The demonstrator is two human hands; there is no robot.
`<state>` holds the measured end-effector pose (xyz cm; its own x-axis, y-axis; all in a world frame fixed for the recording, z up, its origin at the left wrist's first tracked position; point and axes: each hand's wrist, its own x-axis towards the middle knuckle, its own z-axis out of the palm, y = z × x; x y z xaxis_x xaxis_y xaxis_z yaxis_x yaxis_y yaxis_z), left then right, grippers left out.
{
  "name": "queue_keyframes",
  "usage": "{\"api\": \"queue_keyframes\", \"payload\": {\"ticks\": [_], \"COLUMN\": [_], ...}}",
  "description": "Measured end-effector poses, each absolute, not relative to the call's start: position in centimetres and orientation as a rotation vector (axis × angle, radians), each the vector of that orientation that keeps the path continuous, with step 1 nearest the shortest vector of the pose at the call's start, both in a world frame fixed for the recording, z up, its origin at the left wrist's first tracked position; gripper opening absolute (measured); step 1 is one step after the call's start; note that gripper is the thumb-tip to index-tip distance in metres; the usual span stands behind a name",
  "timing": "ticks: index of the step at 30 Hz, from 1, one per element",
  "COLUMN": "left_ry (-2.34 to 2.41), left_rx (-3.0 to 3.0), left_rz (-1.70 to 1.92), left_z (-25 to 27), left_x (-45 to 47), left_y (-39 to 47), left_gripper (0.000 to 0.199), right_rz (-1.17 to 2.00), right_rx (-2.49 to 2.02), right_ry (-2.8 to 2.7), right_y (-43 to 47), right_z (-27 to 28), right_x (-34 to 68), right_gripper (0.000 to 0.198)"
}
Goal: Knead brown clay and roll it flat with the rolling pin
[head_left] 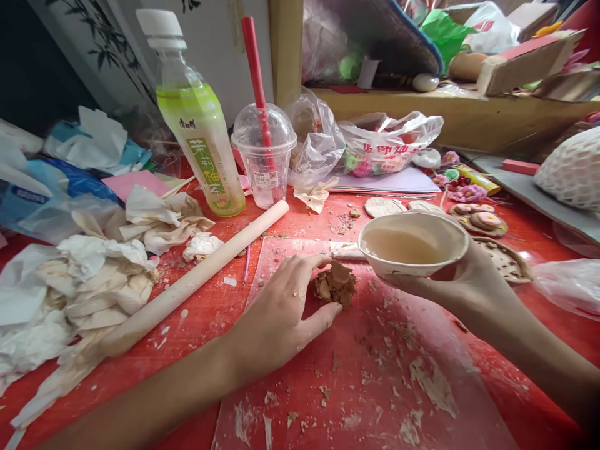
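Observation:
My left hand [290,306] curves around a crumbly brown lump of clay [336,284] on a clear plastic sheet [375,375]; its fingers lie at the far side and the thumb at the near side. Dried residue marks the skin. In my right hand [462,281] is a paper bowl [415,270] part full of cloudy brownish liquid, held above the sheet and slightly tilted. Behind the clay, partly hidden by the bowl, lies a thin light-coloured tool [347,255]. Flakes and crumbs of clay are scattered over the sheet.
To the left lie a long wooden rolling pin [197,278] and crumpled tissues [98,281]. A tea bottle [197,137] and a plastic cup [265,156] with a red straw stand behind. At the right are flat clay pieces [482,220], a plastic bag [389,144] and a netted object [572,169].

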<state>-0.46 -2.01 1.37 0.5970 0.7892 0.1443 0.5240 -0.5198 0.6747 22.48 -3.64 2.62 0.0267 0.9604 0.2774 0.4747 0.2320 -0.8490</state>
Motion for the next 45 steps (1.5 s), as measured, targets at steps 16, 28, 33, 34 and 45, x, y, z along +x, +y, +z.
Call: {"api": "queue_keyframes", "payload": {"ticks": [16, 28, 33, 34, 45], "left_ry": [1.076, 1.165, 1.169, 1.170, 1.167], "left_rx": [2.103, 2.004, 2.010, 2.012, 2.046], "left_rz": [0.794, 0.789, 0.783, 0.780, 0.765], "left_z": [1.65, 1.79, 1.79, 1.77, 1.52], "left_x": [-0.31, -0.35, -0.31, -0.29, -0.37], "left_y": [-1.82, -1.68, -1.68, -1.69, -1.62], "left_gripper": [0.024, 0.022, 0.022, 0.023, 0.023], "right_rz": [0.532, 0.503, 0.479, 0.476, 0.481], "right_rx": [-1.454, -1.498, -1.484, -1.482, -1.457], "right_ry": [-1.646, -1.682, -1.701, -1.702, -1.712], "right_y": [-4.12, -4.57, -4.55, -4.55, -4.61], "right_z": [2.75, 3.49, 3.36, 3.33, 3.04], "right_x": [22.11, 21.77, 21.76, 21.77, 21.74], "right_gripper": [0.053, 0.051, 0.050, 0.050, 0.052]}}
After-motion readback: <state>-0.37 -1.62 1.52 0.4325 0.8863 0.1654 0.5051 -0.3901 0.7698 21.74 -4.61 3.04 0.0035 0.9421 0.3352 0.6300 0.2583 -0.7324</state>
